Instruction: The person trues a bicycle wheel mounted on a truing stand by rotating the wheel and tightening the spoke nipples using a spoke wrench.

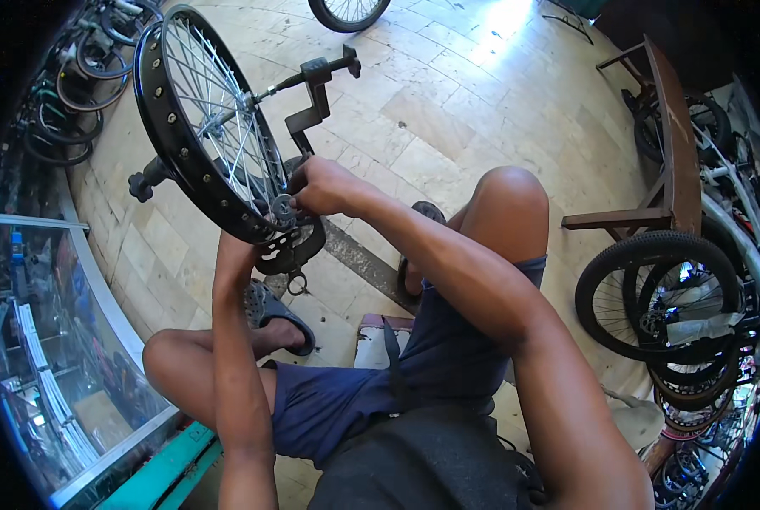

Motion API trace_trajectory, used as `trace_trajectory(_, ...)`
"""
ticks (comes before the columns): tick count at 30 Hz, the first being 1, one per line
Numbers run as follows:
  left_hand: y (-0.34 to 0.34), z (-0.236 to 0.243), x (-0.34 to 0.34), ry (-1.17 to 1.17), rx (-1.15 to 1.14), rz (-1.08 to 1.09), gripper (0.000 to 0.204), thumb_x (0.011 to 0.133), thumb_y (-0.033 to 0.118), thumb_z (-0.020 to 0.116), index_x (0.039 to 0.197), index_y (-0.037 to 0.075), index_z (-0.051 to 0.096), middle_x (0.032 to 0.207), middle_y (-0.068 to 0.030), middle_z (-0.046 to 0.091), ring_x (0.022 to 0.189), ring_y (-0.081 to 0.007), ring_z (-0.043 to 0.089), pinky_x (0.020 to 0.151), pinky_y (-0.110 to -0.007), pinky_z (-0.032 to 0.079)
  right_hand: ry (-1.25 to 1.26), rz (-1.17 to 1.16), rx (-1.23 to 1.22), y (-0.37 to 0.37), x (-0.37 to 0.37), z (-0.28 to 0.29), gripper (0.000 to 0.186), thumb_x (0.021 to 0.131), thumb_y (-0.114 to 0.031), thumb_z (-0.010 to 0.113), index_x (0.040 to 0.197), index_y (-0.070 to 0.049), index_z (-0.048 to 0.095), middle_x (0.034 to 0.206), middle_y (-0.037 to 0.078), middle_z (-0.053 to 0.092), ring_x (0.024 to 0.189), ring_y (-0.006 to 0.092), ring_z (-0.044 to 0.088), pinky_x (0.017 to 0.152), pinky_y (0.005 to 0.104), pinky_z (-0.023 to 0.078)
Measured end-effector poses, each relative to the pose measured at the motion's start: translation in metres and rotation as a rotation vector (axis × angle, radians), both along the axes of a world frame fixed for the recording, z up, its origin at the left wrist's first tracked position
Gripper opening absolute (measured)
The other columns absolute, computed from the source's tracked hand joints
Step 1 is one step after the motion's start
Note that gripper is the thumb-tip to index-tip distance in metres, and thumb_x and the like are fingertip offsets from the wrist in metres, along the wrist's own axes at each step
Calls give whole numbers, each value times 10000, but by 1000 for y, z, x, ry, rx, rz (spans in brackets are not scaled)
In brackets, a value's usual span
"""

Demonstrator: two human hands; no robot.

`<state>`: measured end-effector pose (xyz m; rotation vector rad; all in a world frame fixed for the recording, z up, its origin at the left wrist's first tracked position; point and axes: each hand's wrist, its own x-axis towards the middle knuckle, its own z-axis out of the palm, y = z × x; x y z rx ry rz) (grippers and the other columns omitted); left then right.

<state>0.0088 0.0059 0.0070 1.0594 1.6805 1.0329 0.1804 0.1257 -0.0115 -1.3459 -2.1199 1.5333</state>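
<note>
A bicycle wheel with a black rim [180, 146] and silver spokes is mounted in a black truing stand [316, 93], tilted in front of me. At the near side of the rim, my right hand [322, 189] pinches a round, silver spoke wrench [283, 206] against the spokes. My left hand [241, 245] reaches up under the rim's near edge; the rim and stand hide its fingers. Just beside it is the stand's black lower part [291, 253], with a small metal ring [297, 284] hanging below.
A glass display case [99, 280] stands on the left, near a teal bench [163, 472]. Bicycle wheels [78, 81] line the far left. To the right are a wooden bench [673, 144] and several bicycles with a black tyre [597, 314] nearest. Another wheel [350, 19] stands at the far edge.
</note>
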Motion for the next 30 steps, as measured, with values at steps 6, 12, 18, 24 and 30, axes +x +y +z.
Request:
trace_trajectory(6, -2, -2, -6, -3, 16, 43, 310, 897, 222, 751, 1078, -25, 706, 833, -79, 693, 690, -135, 598, 584, -259, 463, 127, 5, -35, -10, -13, -9, 220, 842, -130, 727, 965, 47, 773, 804, 131, 730, 674, 243, 659, 669, 355, 550)
trace_trajectory(12, -5, 22, 6, 55, -19, 118, 273, 859, 137, 747, 1063, -44, 722, 796, -76, 706, 670, -115, 599, 576, -242, 457, 124, 15, 18, -19, -12, -3, 238, 879, -35, 670, 1084, 64, 737, 823, 108, 719, 654, 171, 644, 625, 303, 541)
trace_trajectory(18, -8, 15, -13, -32, -86, 70, 266, 827, 72, 731, 1058, -60, 727, 804, -80, 726, 648, -113, 610, 560, -232, 462, 125, 30, -48, -25, -17, 17, 273, 866, -106, 670, 1077, 55, 731, 804, 87, 688, 644, 154, 599, 566, 272, 473)
trace_trajectory(24, -6, 18, -6, -56, -2, 52, 277, 872, 252, 791, 854, -12, 709, 742, -60, 654, 644, -130, 543, 560, -285, 428, 170, 0, -178, -23, -14, 17, 257, 862, -125, 675, 1050, 40, 733, 796, 72, 683, 636, 125, 570, 540, 262, 429)
trace_trajectory(30, 0, 7, -6, 16, -36, 55, 250, 860, 205, 773, 900, -33, 707, 760, -73, 676, 642, -133, 575, 557, -276, 451, 217, -46, -236, -22, -24, 12, 241, 858, -142, 682, 1024, 26, 731, 795, 67, 680, 641, 117, 555, 542, 265, 407)
